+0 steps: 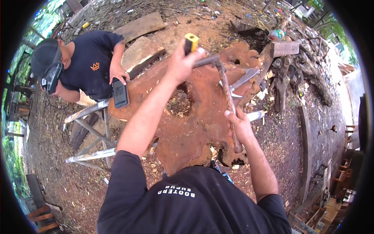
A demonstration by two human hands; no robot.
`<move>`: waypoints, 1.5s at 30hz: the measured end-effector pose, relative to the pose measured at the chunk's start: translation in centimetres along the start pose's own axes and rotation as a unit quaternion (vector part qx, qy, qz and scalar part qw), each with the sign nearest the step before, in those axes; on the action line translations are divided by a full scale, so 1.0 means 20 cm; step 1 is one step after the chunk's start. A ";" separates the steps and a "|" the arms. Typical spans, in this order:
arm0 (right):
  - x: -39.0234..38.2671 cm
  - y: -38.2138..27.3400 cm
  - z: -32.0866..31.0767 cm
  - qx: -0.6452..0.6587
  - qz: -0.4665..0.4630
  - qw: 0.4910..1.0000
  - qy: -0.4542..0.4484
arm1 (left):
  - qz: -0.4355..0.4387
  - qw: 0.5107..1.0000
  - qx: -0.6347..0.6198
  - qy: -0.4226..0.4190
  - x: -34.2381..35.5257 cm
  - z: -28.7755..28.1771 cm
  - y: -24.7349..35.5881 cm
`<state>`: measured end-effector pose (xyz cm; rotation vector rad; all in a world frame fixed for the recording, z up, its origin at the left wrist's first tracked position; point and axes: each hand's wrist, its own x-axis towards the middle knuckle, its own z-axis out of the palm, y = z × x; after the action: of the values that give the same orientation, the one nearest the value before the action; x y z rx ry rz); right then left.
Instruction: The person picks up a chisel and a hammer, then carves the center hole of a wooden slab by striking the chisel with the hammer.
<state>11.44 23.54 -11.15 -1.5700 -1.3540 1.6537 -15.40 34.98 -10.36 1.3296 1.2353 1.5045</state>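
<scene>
Yellow and black, the handle (191,41) sits in your left hand (181,64), fingers curled closed around it, above the reddish-brown wooden slab (183,134). Your right hand (242,127) has its fingers wrapped round the lower shaft of the wooden-handled tool (228,97), whose top end is near your left hand.

A wood slab (204,111), roots (317,80) and chips (262,94) show an outdoor workshop.

Matt, rough-edged wooden slab (187,134); bare wooden tool handle (229,97).
</scene>
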 end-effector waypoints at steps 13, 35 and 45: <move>-0.05 0.09 -0.04 0.016 0.031 0.999 -0.007 | -0.014 0.981 0.167 0.094 -0.06 -0.44 -0.44; 0.10 -0.95 0.36 -0.406 -0.282 0.869 0.016 | -0.060 0.973 0.214 0.069 -0.05 -0.47 -0.43; 0.12 -1.11 0.40 -0.457 -0.275 0.846 -0.001 | -0.049 0.974 0.199 0.094 -0.06 -0.50 -0.52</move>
<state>-2.70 31.73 6.15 -1.3540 -2.5113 0.6447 -25.59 34.59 -20.65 1.3721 1.7692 1.3834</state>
